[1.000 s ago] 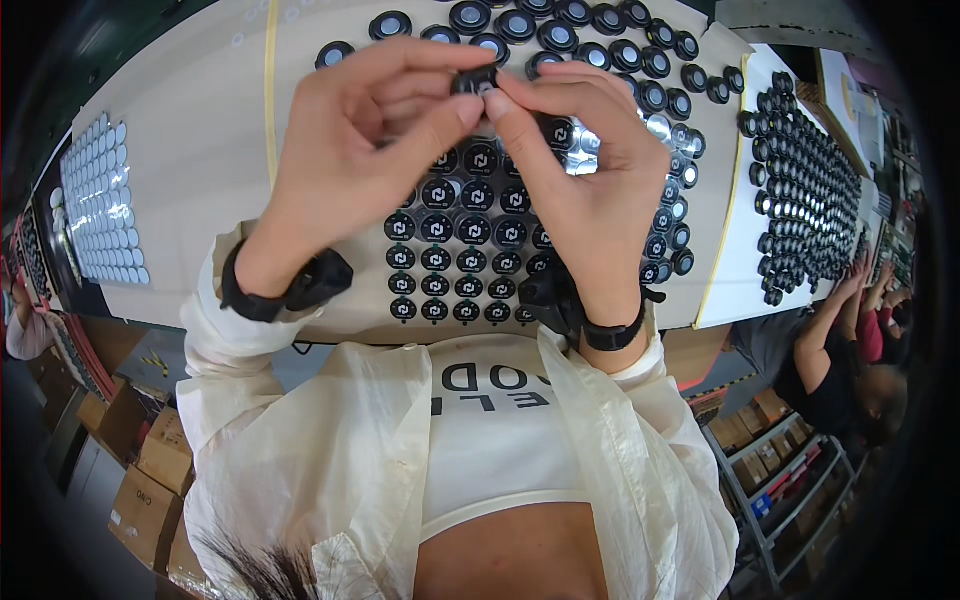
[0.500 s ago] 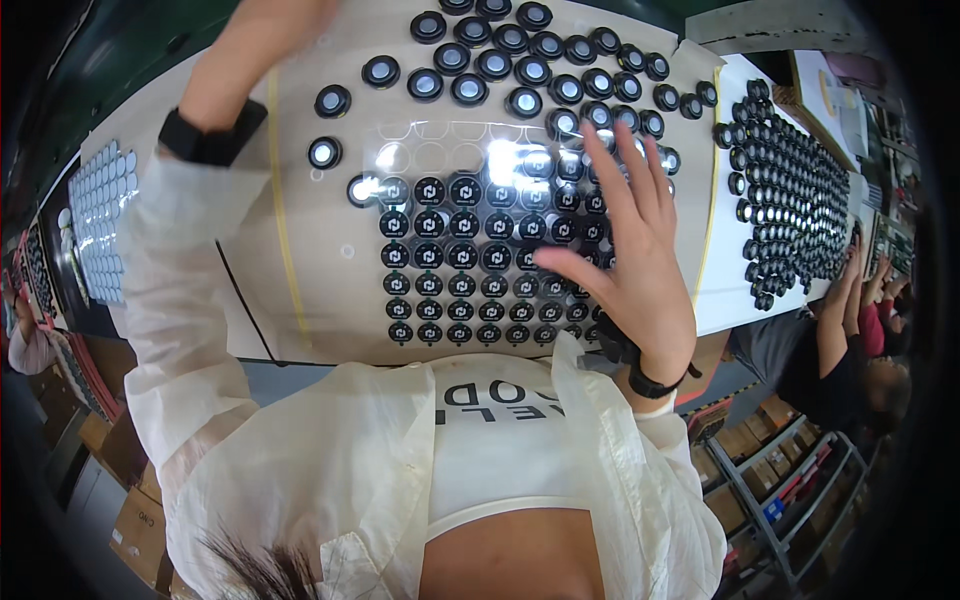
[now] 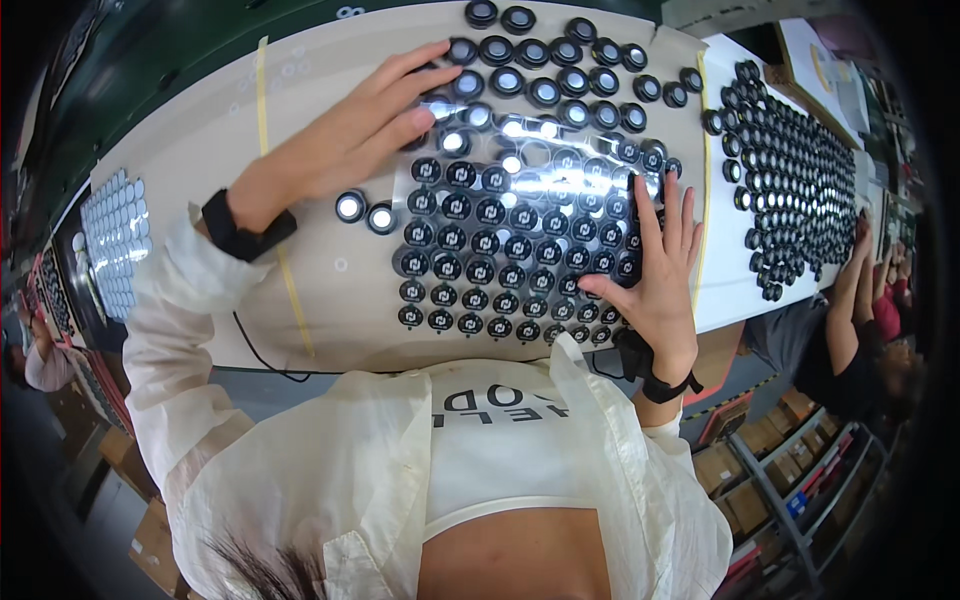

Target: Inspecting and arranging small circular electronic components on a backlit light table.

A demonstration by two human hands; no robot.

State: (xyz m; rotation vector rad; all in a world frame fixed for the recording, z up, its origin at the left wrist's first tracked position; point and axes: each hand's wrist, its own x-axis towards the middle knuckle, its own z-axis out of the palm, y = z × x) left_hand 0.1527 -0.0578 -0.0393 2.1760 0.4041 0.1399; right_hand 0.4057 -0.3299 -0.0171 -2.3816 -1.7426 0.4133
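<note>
Those small round black plastic caps (image 3: pixel 490 211) have glossy, reflective tops — sitting on a clear shiny plastic sheet (image 3: pixel 530 185). The beige matt tabletop (image 3: pixel 180 150) looks smooth — cream shirt sleeve (image 3: pixel 165 330) is thin cloth.

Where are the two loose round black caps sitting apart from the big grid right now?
In the head view, the two loose caps sit side by side on the beige table, left of the grid of caps, just below the left hand.

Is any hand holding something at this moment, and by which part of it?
Nothing is held. The left hand lies flat, fingers on the black round caps; the right hand rests flat on the sheet of round stickers.
</note>
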